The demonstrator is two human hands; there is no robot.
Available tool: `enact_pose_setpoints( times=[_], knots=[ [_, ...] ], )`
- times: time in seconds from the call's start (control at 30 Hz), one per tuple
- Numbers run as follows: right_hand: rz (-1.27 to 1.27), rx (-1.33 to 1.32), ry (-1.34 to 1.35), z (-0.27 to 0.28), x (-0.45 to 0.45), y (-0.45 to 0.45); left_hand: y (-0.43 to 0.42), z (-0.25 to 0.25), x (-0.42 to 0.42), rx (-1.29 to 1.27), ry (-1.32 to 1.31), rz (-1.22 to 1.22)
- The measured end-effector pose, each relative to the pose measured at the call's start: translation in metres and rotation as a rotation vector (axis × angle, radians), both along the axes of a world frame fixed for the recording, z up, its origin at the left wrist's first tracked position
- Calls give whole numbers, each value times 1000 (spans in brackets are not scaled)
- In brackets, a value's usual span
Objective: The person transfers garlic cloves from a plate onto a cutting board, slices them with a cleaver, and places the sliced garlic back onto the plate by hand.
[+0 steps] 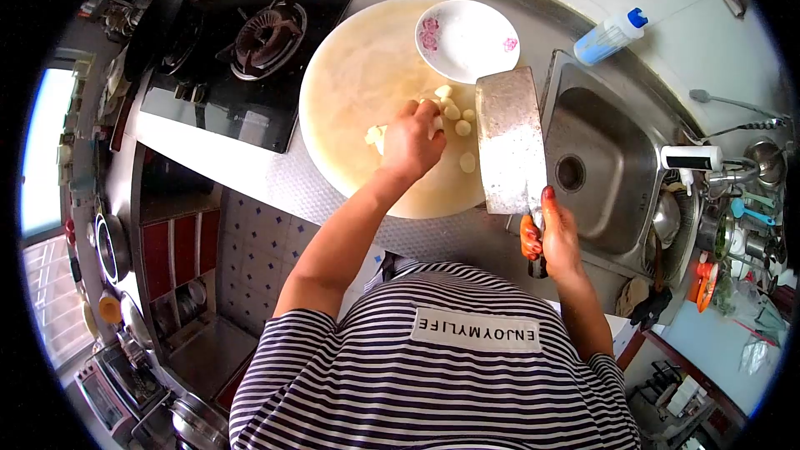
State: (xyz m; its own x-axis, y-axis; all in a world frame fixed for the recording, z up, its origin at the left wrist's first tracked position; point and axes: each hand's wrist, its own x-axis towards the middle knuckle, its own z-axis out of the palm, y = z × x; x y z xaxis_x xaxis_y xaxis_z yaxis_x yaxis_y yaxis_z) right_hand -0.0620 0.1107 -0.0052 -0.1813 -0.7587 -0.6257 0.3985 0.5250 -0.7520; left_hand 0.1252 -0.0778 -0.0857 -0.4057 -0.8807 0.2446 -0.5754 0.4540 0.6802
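My right hand [552, 237] grips the handle of a wide cleaver [510, 142], its broad, stained blade lying over the right edge of a round cutting board [342, 92]. On the board, my left hand [414, 140] has its fingers curled down around some pale yellow pieces, partly hidden under it. Several pale round slices [463, 127] lie between that hand and the blade, and a few more pieces [374, 135] show just left of the hand. What food they are I cannot tell. A white bowl [467, 37] with pink flowers sits at the board's far side.
Left of the board is a black gas hob [250, 104] with a burner [268, 37]. To the right are a steel sink [612, 133], a faucet [700, 158] and a blue-capped bottle [608, 37]. Utensils and dishes crowd the far right.
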Motion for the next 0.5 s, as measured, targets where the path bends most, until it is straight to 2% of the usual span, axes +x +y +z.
enact_pose_setpoints(
  times=[0.03, 0.13, 0.2, 0.27, 0.3, 0.4, 0.5],
  knots=[
    [28, -24, 48, 1, 1, 0, 3, 11, 9, 50, 108, 9],
    [113, -70, 125, 1, 7, -4, 26, 33, 51, 178, 202, 127],
    [173, -86, 149, -1, 14, -8, 44, 31, 81, 174, 187, 198],
    [380, -136, 328, -3, 27, -13, 57, 15, 97, 206, 164, 261],
    [407, -111, 330, 3, 38, -20, 61, 11, 100, 186, 152, 279],
    [625, -330, 665, 0, 58, -34, 66, 6, 101, 130, 141, 314],
    [733, -372, 752, 7, 71, -45, 66, 3, 101, 123, 221, 339]
  ],
)
